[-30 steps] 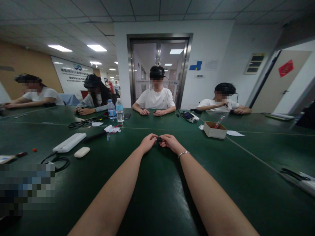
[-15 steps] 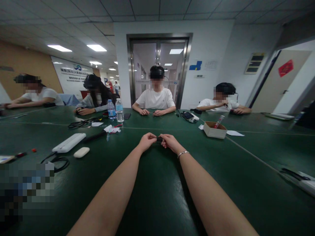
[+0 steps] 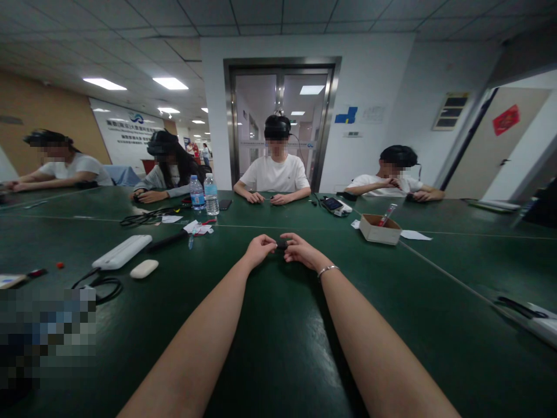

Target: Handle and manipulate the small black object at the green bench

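Over the middle of the green table [image 3: 278,337], my left hand [image 3: 260,251] pinches the left end of a small black object [image 3: 282,245] between thumb and fingertips. The object is too small and dark to name. My right hand [image 3: 302,252] is at its right side with thumb and fingers spread apart. Those fingers surround the object's right end; whether one of them touches it I cannot tell. A silver bracelet [image 3: 327,270] circles my right wrist.
To the left lie a white power-bank-like box [image 3: 122,252], a white oval case [image 3: 144,269] and black cables [image 3: 108,290]. Two water bottles [image 3: 211,195] stand farther back. An open cardboard box [image 3: 380,231] is on the right. Several people wearing headgear sit across the table.
My right hand's fingers have spread and drawn slightly right, off the small black object. The left hand stays almost in place, still pinching.
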Demonstrator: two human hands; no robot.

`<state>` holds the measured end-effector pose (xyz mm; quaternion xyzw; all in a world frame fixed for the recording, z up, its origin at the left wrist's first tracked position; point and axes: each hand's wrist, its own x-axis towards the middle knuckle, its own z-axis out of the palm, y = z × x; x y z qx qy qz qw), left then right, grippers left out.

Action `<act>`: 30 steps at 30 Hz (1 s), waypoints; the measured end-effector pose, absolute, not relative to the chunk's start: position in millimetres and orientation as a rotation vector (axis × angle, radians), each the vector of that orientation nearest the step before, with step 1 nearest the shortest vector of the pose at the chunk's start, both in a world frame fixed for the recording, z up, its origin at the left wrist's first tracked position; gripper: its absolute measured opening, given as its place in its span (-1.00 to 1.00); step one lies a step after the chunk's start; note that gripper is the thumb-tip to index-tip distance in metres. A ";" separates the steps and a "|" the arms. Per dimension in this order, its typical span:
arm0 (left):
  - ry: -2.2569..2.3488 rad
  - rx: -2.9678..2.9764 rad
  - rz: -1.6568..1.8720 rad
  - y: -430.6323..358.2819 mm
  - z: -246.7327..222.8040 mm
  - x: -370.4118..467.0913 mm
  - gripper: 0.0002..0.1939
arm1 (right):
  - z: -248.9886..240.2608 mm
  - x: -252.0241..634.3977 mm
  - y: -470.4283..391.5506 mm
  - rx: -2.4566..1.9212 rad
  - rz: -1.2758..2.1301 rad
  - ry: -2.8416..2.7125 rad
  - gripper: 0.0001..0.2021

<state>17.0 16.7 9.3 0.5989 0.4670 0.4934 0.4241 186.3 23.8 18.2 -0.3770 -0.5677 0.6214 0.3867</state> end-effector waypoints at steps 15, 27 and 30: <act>1.150 1.519 1.257 22.9 2.2 15.2 -0.92 | 17.9 187.3 24.1 -1.003 1.539 -1.502 -0.78; 1.185 1.510 1.249 21.5 3.8 15.9 -0.93 | 17.9 191.1 25.4 -0.904 1.649 -1.463 -0.59; 1.186 1.499 1.247 21.9 3.7 15.2 -0.93 | 17.3 192.5 25.3 -0.947 1.682 -1.418 -0.70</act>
